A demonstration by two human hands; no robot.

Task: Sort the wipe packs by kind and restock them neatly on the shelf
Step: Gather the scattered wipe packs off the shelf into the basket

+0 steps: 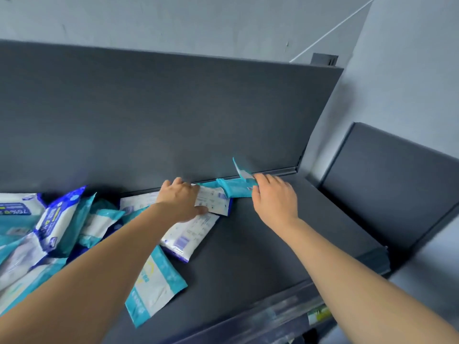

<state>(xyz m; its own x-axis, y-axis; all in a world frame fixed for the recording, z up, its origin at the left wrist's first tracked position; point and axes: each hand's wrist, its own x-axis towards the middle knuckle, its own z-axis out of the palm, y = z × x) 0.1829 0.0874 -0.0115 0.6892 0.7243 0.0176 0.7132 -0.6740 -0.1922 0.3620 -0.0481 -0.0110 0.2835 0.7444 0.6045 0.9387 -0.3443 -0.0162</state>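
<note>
Two bare arms reach over a dark shelf (285,249) toward its grey back panel (173,115). The left grip (182,201), just left of the frame's centre, lies on a white pack (216,201) with a blue edge. Its fingers are bent over the pack's far edge by the panel and its thumb presses on the near edge. The right grip (274,197), just right of centre, pinches the right end of a teal pack (234,189) between thumb and fingers. That pack lies along the foot of the panel, and its left end touches the white pack. A teal-and-white flap (239,170) sticks up behind it against the panel; whether it belongs to the same pack cannot be told.

A second white pack (188,234) lies partly under the left wrist, printed side up. Below it, a teal-and-white pack (155,281) lies flat near the shelf's front edge, partly hidden by the left forearm. A loose pile (57,227) of blue, teal and white packs fills the left of the frame, tilted and overlapping.

The right half of the shelf holds no packs. Another dark unit (387,180) stands at the right of the frame, before a pale wall (223,21).
</note>
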